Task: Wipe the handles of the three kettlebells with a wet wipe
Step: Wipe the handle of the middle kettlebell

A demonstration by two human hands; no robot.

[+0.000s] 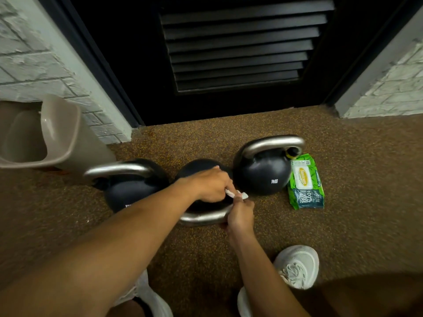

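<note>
Mid-task on the speckled floor (343, 225): my left hand (210, 185) and right hand (240, 216) pinch the wet wipe (238, 195) at the tipped middle kettlebell's handle (201, 218); whether the left kettlebell (128, 191) and right kettlebell (263, 175) are wiped, I cannot tell.

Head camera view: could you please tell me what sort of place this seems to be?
Probably a gym corner: three kettlebells stand on speckled rubber flooring before a dark louvred door, with a wet wipe pack beside them.
</note>
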